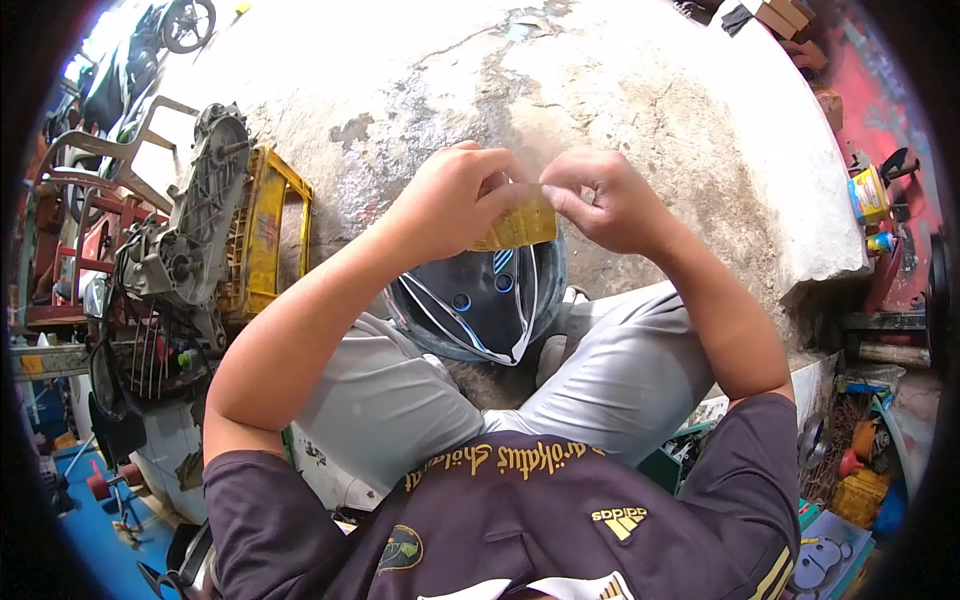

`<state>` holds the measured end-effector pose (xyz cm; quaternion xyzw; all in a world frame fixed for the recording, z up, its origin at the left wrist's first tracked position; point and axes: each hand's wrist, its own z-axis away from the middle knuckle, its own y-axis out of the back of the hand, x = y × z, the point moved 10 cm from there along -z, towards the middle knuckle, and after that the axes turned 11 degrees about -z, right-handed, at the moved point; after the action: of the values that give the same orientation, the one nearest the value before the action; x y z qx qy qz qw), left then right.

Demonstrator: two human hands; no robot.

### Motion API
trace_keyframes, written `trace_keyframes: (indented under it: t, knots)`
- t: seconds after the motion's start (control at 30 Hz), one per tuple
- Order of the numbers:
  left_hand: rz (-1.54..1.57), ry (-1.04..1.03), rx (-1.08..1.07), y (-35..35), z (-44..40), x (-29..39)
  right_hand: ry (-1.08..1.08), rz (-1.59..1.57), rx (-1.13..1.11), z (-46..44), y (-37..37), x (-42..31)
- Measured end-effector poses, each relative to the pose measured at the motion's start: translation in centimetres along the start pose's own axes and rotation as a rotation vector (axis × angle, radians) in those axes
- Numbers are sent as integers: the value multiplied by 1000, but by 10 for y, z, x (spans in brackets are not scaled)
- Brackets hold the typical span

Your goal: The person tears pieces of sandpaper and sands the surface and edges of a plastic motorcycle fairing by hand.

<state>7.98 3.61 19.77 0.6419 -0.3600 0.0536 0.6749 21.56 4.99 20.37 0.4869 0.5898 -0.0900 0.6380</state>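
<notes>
A translucent yellow, flat piece with faint marks, a sheet or a small packet, hangs between my hands. My left hand is closed on its left side, with the fingers curled and the thumb in front. At its upper right corner my right hand pinches with thumb and forefinger. Just below and behind it, between my knees, sits a rounded black shell with white and blue stripes and two small round inserts, possibly a helmet. The yellow piece covers part of the shell's far side.
To the left stand a yellow crate, a metal engine casing and a plastic chair. A motorcycle wheel is at the far left. Cans and bottles line the right side. Stained concrete floor lies ahead.
</notes>
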Motion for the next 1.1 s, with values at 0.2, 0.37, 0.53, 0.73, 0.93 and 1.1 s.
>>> trace_keyframes:
  t: [0.2, 0.37, 0.53, 0.73, 0.93, 1.1]
  knots:
    - [-41, -77, -6, -2, 2, 7, -36, 35, -81, -1, -6, -3]
    - [-83, -130, 1, -4, 5, 12, 105, 26, -66, 1, -9, -7]
    - [-140, -176, 24, -5, 5, 15, 172, 32, -80, 1, -14, -12]
    - [-68, -162, 41, -4, 6, 21, 101, -14, -64, 0, -8, -13]
    - [149, -71, 55, 5, 9, 26, 130, -51, 40, 4, 5, -30]
    - [347, 13, 44, 7, 13, 27, 151, -120, 116, 9, 11, -33]
